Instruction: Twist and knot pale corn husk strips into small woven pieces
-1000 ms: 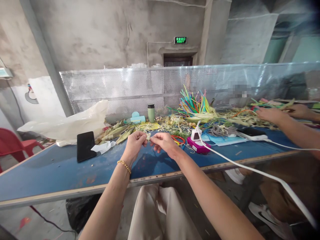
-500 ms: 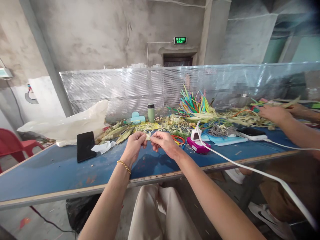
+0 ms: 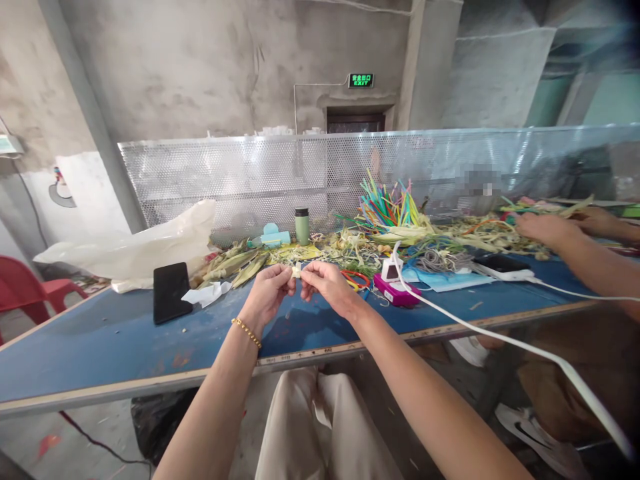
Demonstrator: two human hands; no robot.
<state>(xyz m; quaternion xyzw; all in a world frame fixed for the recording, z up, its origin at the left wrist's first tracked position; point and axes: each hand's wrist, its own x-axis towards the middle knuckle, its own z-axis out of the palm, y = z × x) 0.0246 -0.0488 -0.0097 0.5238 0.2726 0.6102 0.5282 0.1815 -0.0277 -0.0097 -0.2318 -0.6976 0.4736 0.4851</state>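
Between my two hands is a small pale yellow piece [image 3: 297,271], which resembles a bit of corn husk. My left hand [image 3: 267,292] pinches its left side between thumb and fingertips. On the other side, the thumb and fingers of my right hand [image 3: 326,285] are closed on it too. Both hands hover just above the blue table [image 3: 220,343]. Beyond them lie dried corn husks [image 3: 245,269] and a litter of pale strips [image 3: 353,243]. Much of the small piece is covered by my fingertips.
A black tablet [image 3: 171,293] and crumpled white paper [image 3: 207,294] lie left. On the right stand a purple box [image 3: 395,292] with a white charger [image 3: 391,269] and a trailing cable [image 3: 480,328]. A green bottle [image 3: 302,227] stands behind. A co-worker's hands [image 3: 545,230] work far right.
My fingers have shifted slightly around the small pale piece, and more of it shows between the fingertips. The co-worker's hands at the right moved a little.
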